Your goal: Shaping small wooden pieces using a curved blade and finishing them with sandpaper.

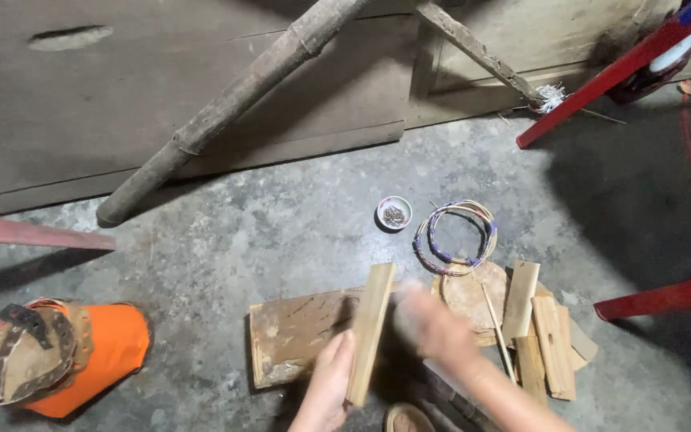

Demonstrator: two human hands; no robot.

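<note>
Bamboo slat: a pale, flat, split strip of bamboo (369,332) stands nearly upright, tilted a little to the right, over the middle of a worn wooden board (297,332) lying on the grey concrete floor (265,224).
Left hand: left hand (325,388) is closed round the slat's lower end, fingers wrapped against its left edge.
Right hand: right hand (433,324) sits just to the right of the slat, blurred (so I cannot tell whether it is open or closed, or whether it touches the slat).
Round block: a round wooden disc (469,296) lies beyond the right hand, a thin stick (497,328) slanting across it.
Cut pieces: short pale bamboo pieces (541,336) lie in a loose pile right of the disc.
Ring: a coiled hoop of cane bound with purple cord (453,236) lies on the floor, touching the disc's far edge.
Dish: a small round bowl of dark bits (394,213) sits just left of the hoop.
Left side: an orange cone-shaped object with a woven patterned cap (57,360) lies well apart from the hands.
Background: a thick bamboo pole (233,100) leans diagonally against the wooden wall, and red-painted bars (601,80) stand at the right.
</note>
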